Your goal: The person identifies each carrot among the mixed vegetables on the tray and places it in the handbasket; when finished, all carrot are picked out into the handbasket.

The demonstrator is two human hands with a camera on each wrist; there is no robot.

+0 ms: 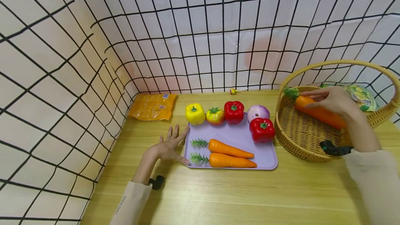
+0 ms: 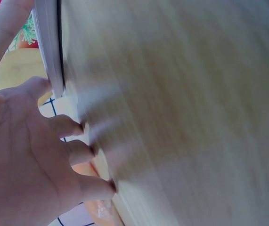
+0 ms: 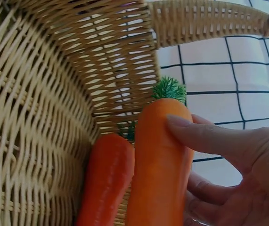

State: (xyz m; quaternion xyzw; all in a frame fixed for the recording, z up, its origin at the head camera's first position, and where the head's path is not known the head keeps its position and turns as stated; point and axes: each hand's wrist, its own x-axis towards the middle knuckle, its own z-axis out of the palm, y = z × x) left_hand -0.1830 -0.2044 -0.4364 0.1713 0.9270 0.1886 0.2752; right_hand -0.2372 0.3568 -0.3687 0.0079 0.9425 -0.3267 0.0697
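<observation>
My right hand (image 1: pixel 339 101) reaches into the wicker basket (image 1: pixel 289 141) and grips an orange carrot (image 3: pixel 158 160) near its leafy top, the thumb across its side. In the right wrist view a second carrot (image 3: pixel 107 183) lies beside it against the basket's weave. My left hand (image 1: pixel 167 148) is spread at the left side of the lilac tray (image 1: pixel 231 133), thumb and index finger at its edge. Two more carrots, an upper one (image 1: pixel 229 148) and a lower one (image 1: pixel 232 160), lie on the tray, green tops toward the left hand.
Along the tray's back are a yellow pepper (image 1: pixel 195 114), a yellow-red tomato (image 1: pixel 215 117), a red pepper (image 1: pixel 233 112) and a purple onion (image 1: pixel 257 111). Another red pepper (image 1: pixel 262 130) sits at the right. An orange packet (image 1: pixel 153 107), a lollipop (image 1: pixel 233 91) and a green packet (image 1: pixel 362 96) lie farther back.
</observation>
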